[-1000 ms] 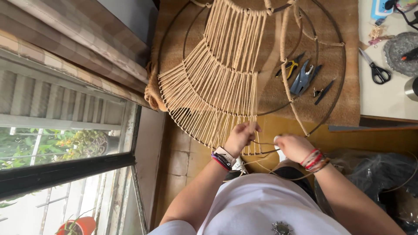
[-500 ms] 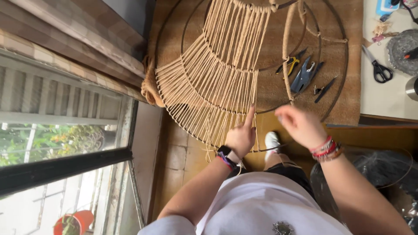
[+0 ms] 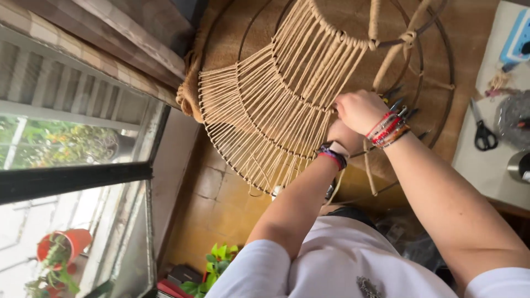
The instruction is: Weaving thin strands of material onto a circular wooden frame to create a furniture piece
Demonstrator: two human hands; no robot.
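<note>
A red flowerpot (image 3: 74, 243) outside the window holds a green plant. The right hand (image 3: 361, 110), fingers curled on tan cords (image 3: 276, 118) strung across the wire frame (image 3: 436, 72), covers the left hand (image 3: 342, 135), whose fingers are hidden.

Daylight from window (image 3: 77, 138) at left, glass area near blown out; room interior warm and evenly lit, soft shadows only. Frame (image 3: 265, 121) cords sharp, hands (image 3: 359, 110) slightly motion-soft, shirt (image 3: 353, 265) at bottom out of focus. Wide-angle stretch at edges, view tilted; white table (image 3: 491, 160) at right bright, no hard glare.
</note>
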